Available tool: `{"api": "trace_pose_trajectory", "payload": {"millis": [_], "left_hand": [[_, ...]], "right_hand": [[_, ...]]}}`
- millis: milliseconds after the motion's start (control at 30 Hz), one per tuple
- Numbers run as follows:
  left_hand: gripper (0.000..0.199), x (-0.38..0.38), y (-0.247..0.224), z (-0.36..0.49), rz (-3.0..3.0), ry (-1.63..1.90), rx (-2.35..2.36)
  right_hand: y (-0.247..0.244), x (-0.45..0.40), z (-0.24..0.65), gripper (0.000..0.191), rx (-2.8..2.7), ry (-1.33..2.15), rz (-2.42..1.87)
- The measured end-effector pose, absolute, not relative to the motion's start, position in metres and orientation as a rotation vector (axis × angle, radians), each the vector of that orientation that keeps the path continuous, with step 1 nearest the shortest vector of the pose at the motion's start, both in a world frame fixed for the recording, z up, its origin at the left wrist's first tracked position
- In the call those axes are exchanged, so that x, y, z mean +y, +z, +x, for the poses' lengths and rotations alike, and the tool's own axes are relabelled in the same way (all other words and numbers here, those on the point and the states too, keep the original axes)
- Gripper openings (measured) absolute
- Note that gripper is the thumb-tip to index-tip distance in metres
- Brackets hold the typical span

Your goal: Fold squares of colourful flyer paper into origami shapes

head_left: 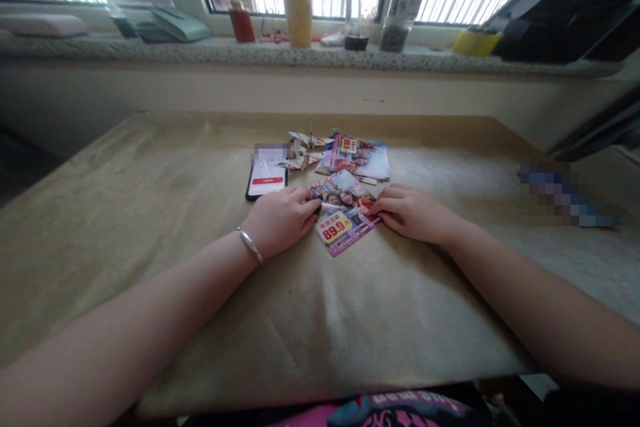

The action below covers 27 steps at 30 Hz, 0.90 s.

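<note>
A square printed flyer (345,217) with a red and yellow "89.9" label lies turned cornerwise on the table in front of me. My left hand (286,217), with a silver bangle at the wrist, pinches its left corner. At the opposite corner my right hand (413,212) grips the paper between thumb and fingers. Just beyond is a stack of similar flyers (367,159). Folded paper cranes (303,159) stand to the left of that stack. Near my left hand lies a phone (267,180) with its screen lit.
A tan cloth covers the table (225,320). At the right edge lies a blurred blue and pink strip (570,200). Along the granite windowsill (200,52) stand a red bottle (242,23), a yellow cylinder (297,0), clear containers (397,20) and a black bag (555,13).
</note>
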<state>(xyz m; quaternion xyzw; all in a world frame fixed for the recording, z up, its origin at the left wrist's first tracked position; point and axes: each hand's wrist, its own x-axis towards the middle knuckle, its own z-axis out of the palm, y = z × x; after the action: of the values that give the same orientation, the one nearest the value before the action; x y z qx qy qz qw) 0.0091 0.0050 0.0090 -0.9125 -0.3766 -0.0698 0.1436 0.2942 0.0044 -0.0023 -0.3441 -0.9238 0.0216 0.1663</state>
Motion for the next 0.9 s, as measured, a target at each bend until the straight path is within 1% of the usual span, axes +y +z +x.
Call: {"api": "trace_pose_trajectory", "payload": {"millis": [133,233,367,667,900], "left_hand": [[0.031,0.012,0.002,0.007,-2.784,-0.274,-0.802],[0.03,0.015,0.0,0.008,-2.88,-0.32,-0.708],[0.029,0.015,0.001,0.008,-2.924,-0.386,-0.725],[0.031,0.013,0.004,0.008,-2.908,-0.396,-0.745],[0.034,0.01,0.009,0.007,-2.954,-0.321,-0.756]], "right_hand": [[0.0,0.003,0.292,0.021,-2.643,0.184,-0.858],[0.001,0.002,0.292,0.022,-2.689,0.193,-0.825],[0.0,0.003,0.29,0.02,-2.705,0.116,-0.82],[0.0,0.001,0.285,0.022,-2.75,-0.016,-0.748],[-0.002,-0.003,0.278,0.017,-2.654,0.004,-0.882]]}}
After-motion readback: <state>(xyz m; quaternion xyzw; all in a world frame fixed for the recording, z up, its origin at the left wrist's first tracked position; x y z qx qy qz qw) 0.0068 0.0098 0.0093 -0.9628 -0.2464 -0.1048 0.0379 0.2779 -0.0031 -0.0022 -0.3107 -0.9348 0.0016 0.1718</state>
